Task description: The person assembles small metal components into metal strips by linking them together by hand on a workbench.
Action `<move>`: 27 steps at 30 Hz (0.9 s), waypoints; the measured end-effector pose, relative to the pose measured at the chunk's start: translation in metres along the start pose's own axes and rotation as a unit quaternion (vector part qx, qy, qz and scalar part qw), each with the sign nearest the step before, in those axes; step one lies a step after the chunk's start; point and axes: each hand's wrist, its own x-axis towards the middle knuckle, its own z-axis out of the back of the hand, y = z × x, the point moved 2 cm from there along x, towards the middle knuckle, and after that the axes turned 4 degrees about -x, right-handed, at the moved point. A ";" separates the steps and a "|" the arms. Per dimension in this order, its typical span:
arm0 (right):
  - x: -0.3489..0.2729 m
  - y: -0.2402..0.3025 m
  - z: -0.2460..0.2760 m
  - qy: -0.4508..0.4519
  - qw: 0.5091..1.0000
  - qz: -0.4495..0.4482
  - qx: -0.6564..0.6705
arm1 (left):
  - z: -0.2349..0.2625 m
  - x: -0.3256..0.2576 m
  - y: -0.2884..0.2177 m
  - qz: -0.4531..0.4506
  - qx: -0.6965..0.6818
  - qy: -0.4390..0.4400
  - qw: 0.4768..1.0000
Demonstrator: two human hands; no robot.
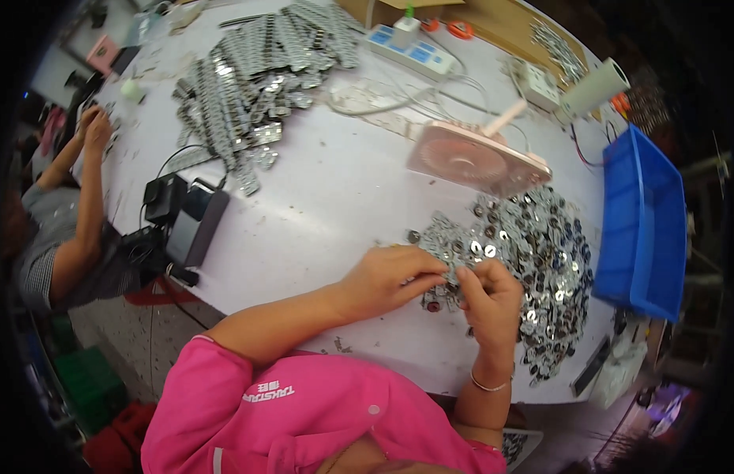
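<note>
The person wore a bright pink short-sleeved top of smooth cloth point(304, 411), its sleeve ending high on the left arm, so that both forearms were bare from there down. A small white printed mark point(270, 390) sat on the chest of the top, and a round pink button point(374, 410) showed lower on its front. A narrow pale strip point(217, 460) ran near the left lower edge of the cloth. Round the right wrist lay a thin silver-coloured metal bangle point(491, 386). Both hands were bare, without gloves, and no ring could be made out.
</note>
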 end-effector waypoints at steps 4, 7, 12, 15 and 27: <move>0.006 0.003 0.034 -0.150 0.949 0.116 -0.253 | 0.004 0.000 -0.004 -0.030 0.031 0.053 0.998; 0.009 0.005 0.050 -0.244 0.869 0.146 -0.405 | 0.028 0.017 -0.009 -0.045 0.117 0.038 0.991; 0.006 -0.002 0.026 -0.118 0.947 0.235 -0.186 | 0.108 0.086 0.024 0.019 0.380 0.040 0.924; -0.008 0.006 -0.026 0.044 0.957 0.261 -0.117 | 0.151 0.137 0.073 0.093 0.473 0.033 0.875; -0.008 -0.009 -0.048 0.105 0.929 0.275 -0.222 | 0.187 0.160 0.126 0.298 0.554 0.153 0.762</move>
